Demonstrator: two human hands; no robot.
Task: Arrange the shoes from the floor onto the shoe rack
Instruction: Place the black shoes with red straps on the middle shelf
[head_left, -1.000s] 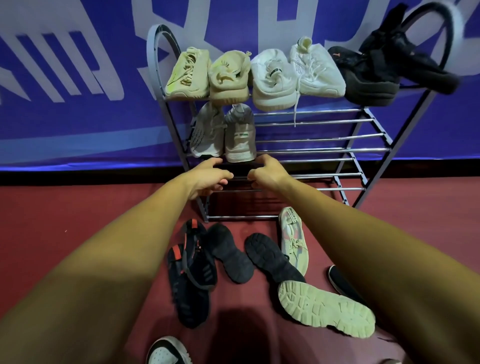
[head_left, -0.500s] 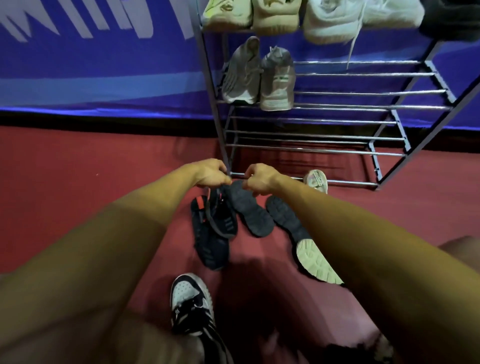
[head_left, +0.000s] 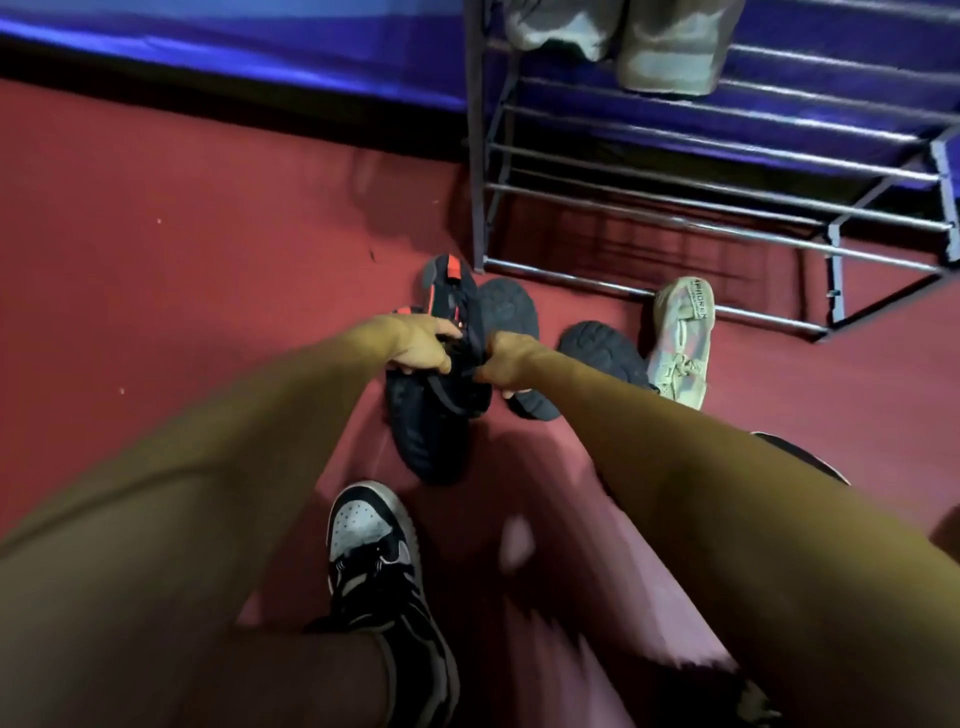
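Observation:
A pair of dark navy shoes with red trim lies on the red floor in front of the rack; the upper one (head_left: 451, 306) lies across the lower one (head_left: 426, 441). My left hand (head_left: 415, 349) grips the upper shoe from the left. My right hand (head_left: 505, 364) pinches its dark strap from the right. Two black shoes (head_left: 506, 310) (head_left: 597, 347) lie sole up just right of my hands. A beige sneaker (head_left: 679, 349) lies beside them. The metal shoe rack (head_left: 675, 205) stands behind, with a grey pair (head_left: 670, 57) on an upper shelf.
My own foot in a black and white sneaker (head_left: 371, 545) stands on the floor near the bottom. Another dark shoe (head_left: 802, 454) shows behind my right forearm. A blue banner (head_left: 260, 47) covers the wall behind the rack. The rack's lower bars hold nothing.
My hands dropped from the rack's shelf to the floor and took hold of the dark shoe with red trim. The view tilted down, so the rack's top shelf is out of sight.

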